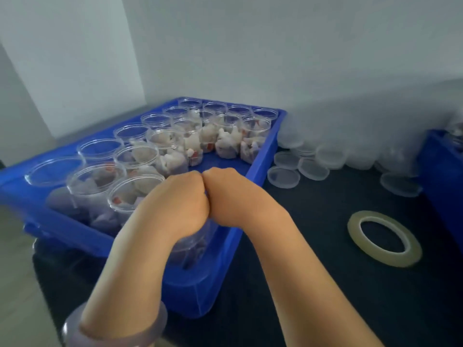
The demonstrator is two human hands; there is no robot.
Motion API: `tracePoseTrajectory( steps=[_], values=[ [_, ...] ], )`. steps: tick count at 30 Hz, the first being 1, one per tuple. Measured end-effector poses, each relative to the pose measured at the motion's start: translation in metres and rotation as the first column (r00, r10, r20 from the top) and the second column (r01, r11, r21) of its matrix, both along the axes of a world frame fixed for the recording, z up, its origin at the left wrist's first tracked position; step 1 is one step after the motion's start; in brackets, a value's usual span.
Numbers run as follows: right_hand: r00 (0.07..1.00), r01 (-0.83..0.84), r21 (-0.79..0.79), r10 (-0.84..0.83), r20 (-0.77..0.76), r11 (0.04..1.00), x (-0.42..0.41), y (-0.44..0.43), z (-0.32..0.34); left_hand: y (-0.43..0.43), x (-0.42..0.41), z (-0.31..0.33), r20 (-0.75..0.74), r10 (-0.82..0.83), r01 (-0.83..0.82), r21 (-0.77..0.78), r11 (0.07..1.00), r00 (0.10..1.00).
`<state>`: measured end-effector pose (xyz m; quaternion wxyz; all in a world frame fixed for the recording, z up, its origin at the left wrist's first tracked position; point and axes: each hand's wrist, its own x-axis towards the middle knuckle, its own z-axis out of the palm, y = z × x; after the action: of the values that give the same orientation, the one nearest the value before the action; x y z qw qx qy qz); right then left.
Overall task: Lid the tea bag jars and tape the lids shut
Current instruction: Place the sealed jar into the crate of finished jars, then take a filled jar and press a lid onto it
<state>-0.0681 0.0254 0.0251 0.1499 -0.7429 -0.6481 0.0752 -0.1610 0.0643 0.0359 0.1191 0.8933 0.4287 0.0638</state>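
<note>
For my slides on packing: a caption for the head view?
Left hand and right hand meet as fists over a tray of open jars; lids and tape lie beside it.

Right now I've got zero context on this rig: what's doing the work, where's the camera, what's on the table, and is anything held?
No machine here: a person works with bare hands, and the single picture comes from a camera worn on their head, looking down. The left hand and right hand are pressed knuckle to knuckle over a clear jar at the near corner of a blue tray. Their fingers curl away from the camera, so the grip is hidden and I cannot tell what is held. The tray holds open jars of tea bags. To its right, on the dark table, lie loose clear lids and a tape roll.
</note>
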Motion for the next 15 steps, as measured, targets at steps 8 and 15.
tracePoseTrajectory(
  steps=[8,15],
  values=[
    [0.986,0.158,0.339,-0.166,-0.007,0.927,-0.006,-0.014,0.026,0.015,-0.005,0.01,0.485,-0.083,0.074,0.038,0.997,0.871],
    [0.916,0.342,0.702,-0.389,-0.1,0.625,0.054,-0.084,0.078,-0.041,0.056,0.045,0.961,-0.16,0.331,0.08,0.94,0.224]
  ],
)
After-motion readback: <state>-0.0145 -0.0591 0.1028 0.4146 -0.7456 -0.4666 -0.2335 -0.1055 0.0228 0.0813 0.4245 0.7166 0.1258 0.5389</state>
